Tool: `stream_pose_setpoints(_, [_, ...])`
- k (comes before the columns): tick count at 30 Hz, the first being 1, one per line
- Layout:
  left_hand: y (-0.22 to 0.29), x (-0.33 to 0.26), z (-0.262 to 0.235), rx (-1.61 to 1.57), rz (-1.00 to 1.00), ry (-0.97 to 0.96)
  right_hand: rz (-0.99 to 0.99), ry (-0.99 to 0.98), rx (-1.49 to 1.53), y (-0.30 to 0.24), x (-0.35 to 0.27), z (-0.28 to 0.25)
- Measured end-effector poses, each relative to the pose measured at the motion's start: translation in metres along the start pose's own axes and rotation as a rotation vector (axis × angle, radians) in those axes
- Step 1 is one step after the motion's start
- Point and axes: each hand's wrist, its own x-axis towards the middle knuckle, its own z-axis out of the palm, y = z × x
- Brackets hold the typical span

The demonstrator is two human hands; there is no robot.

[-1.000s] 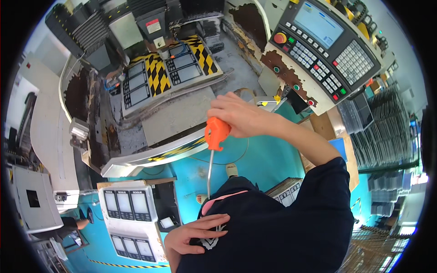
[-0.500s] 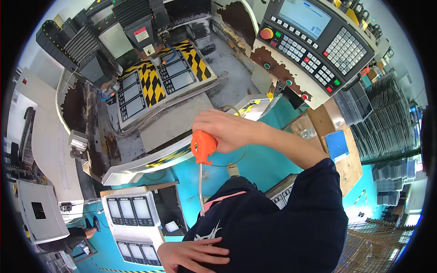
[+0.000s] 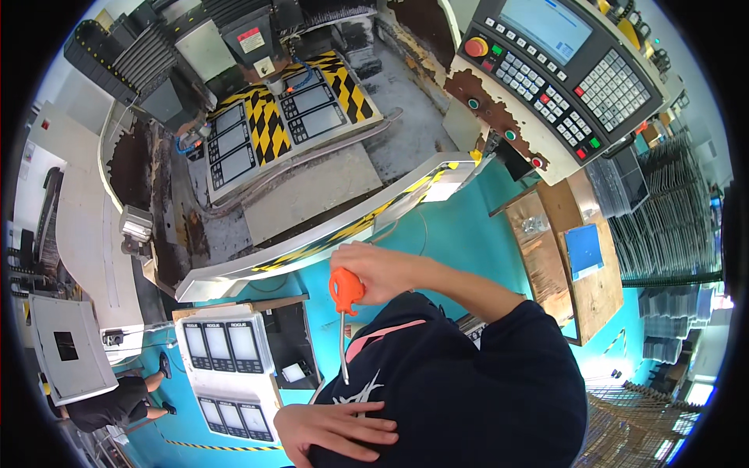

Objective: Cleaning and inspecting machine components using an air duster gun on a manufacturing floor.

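In front of my body my right hand (image 3: 378, 271) grips an orange air blow gun (image 3: 344, 290). Its thin metal nozzle tube points back toward my dark shirt. My left hand (image 3: 337, 433) lies flat against the front of the shirt with its fingers spread, holding nothing. Beyond the right hand is the machine's white front rail (image 3: 328, 234) with yellow and black stripes. Behind that, black-framed panels (image 3: 316, 123) lie in two groups on the striped fixture board (image 3: 268, 134), under the machine's heads.
A control console (image 3: 562, 86) with a screen and keys stands at the upper right. Below it is a wooden table (image 3: 597, 288) with a blue sheet (image 3: 583, 251). Framed panels in white trays (image 3: 230, 385) sit at the lower left. Another person (image 3: 117, 402) is at far left.
My right hand has come down and closer to my body with the air blow gun. My left hand stays on the shirt. The view has shifted slightly, and more of the other person shows.
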Motion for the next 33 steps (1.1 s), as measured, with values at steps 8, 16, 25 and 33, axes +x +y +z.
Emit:
stream_pose_setpoints(8, [0.010,-0.019,0.001,-0.015,0.287,-0.065,0.147,0.111,0.170,0.009,-0.017,0.044])
stream_pose_setpoints(16, [0.007,-0.018,-0.002,0.041,0.164,-0.138,0.121,0.115,0.172,-0.001,-0.010,0.046])
stream_pose_setpoints(25, [-0.002,-0.006,-0.003,0.098,-0.109,-0.006,0.105,0.201,0.146,-0.006,-0.003,0.049])
stream_pose_setpoints(33, [-0.089,-0.008,-0.016,0.261,-0.623,0.188,0.035,0.176,0.148,0.010,-0.003,0.062])
